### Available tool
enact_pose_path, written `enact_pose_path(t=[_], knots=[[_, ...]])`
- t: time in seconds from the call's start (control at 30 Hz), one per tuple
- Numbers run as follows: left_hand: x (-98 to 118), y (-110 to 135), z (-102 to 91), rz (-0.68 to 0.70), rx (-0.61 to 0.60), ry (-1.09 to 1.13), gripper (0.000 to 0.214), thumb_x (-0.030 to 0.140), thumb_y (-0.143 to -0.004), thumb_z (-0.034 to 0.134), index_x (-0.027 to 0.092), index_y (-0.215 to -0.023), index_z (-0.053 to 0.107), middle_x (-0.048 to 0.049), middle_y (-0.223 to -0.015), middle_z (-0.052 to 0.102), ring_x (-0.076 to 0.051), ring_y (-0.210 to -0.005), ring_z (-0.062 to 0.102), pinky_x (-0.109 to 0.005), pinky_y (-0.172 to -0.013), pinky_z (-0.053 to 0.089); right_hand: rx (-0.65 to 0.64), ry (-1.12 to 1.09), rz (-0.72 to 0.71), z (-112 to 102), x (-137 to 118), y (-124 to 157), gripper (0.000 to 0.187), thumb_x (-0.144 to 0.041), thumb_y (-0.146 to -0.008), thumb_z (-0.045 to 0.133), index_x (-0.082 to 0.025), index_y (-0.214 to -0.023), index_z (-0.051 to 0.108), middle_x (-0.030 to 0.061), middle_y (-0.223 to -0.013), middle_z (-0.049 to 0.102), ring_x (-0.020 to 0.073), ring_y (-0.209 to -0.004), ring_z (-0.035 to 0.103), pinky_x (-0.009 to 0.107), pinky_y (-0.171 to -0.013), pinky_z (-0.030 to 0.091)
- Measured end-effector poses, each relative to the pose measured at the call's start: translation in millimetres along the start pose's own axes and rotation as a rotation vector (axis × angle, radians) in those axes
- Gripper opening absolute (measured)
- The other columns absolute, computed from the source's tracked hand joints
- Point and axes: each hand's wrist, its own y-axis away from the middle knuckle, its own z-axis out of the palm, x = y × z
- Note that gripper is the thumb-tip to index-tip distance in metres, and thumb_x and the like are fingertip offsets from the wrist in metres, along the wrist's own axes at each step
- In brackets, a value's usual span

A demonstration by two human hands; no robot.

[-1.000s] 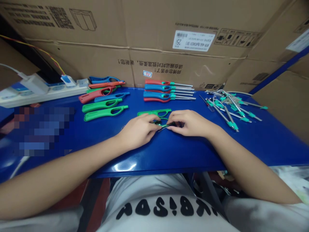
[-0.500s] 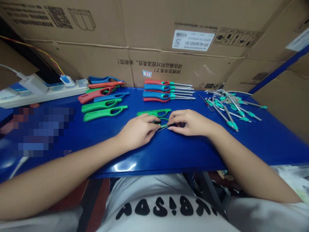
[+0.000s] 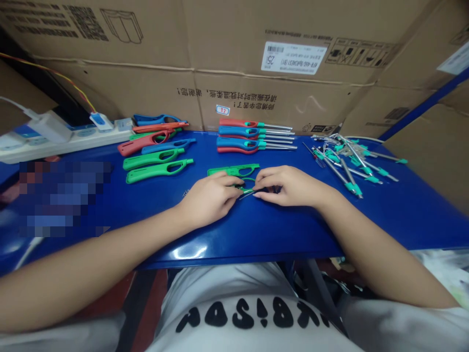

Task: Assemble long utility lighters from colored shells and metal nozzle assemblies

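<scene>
My left hand [image 3: 210, 198] and my right hand [image 3: 287, 186] meet at the middle of the blue table [image 3: 256, 230], both pinched on a green lighter handle part [image 3: 246, 187] with a thin metal piece between the fingertips. Most of that part is hidden by my fingers. Just behind them lies another green handle shell [image 3: 232, 170], flat on the table.
Empty handle shells [image 3: 156, 146] in green, red and blue lie at the back left. Assembled lighters [image 3: 252, 137] with metal tubes lie in a row at the back middle. A heap of metal tubes with green tips [image 3: 348, 159] is on the right. A power strip [image 3: 66, 139] and cardboard boxes [image 3: 234, 63] stand behind.
Both hands stay pinched on the green part; the fingers shifted only slightly.
</scene>
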Motion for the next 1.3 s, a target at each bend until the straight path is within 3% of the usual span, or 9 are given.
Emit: enact_pose_path(t=[0.47,0.73,0.93,1.1,1.3], knots=[[1,0,-1.4,0.019,-0.004,-0.096,0.027,0.020,-0.099,0.055,0.022,-0.101,0.081,-0.0024,-0.119,0.077,-0.024,-0.097,0.067,-0.037,-0.082,0.059,0.012,-0.023,0.021,3,2,0,0.024,-0.031,-0.095,0.064,-0.019,-0.109,0.078,0.0079,-0.105,0.073,0.0157,-0.079,0.067,0.027,-0.069,0.049],[1,1,-1.3,0.034,0.006,-0.103,0.028,0.020,-0.099,0.054,0.022,-0.104,0.081,-0.0035,-0.119,0.077,-0.024,-0.097,0.066,-0.036,-0.081,0.058,-0.005,0.025,0.019,1,-5,-1,0.022,-0.031,-0.096,0.063,-0.019,-0.105,0.079,0.0074,-0.105,0.073,0.0137,-0.072,0.065,0.027,-0.067,0.047],[2,0,-1.3,0.030,-0.013,-0.097,0.030,0.020,-0.100,0.052,0.022,-0.107,0.081,-0.0045,-0.121,0.076,-0.024,-0.100,0.066,-0.037,-0.083,0.058,-0.009,0.019,0.027,2,-6,-1,0.025,-0.031,-0.095,0.063,-0.020,-0.112,0.077,0.0070,-0.109,0.073,0.0125,-0.069,0.064,0.026,-0.066,0.046],[1,0,-1.3,0.021,-0.038,-0.096,0.030,0.019,-0.100,0.052,0.023,-0.108,0.081,-0.0042,-0.123,0.075,-0.024,-0.100,0.065,-0.036,-0.082,0.058,-0.019,0.095,0.021,3,-9,-2,0.025,-0.033,-0.097,0.061,-0.019,-0.107,0.079,0.0076,-0.111,0.072,0.0137,-0.073,0.064,0.027,-0.067,0.046],[1,0,-1.6,0.008,-0.040,-0.064,0.030,0.020,-0.100,0.052,0.023,-0.108,0.081,-0.0058,-0.122,0.075,-0.025,-0.100,0.065,-0.039,-0.083,0.058,0.006,0.020,0.024,2,-5,-1,0.023,-0.031,-0.095,0.062,-0.019,-0.106,0.078,0.0068,-0.107,0.074,0.0121,-0.068,0.063,0.026,-0.065,0.046]])
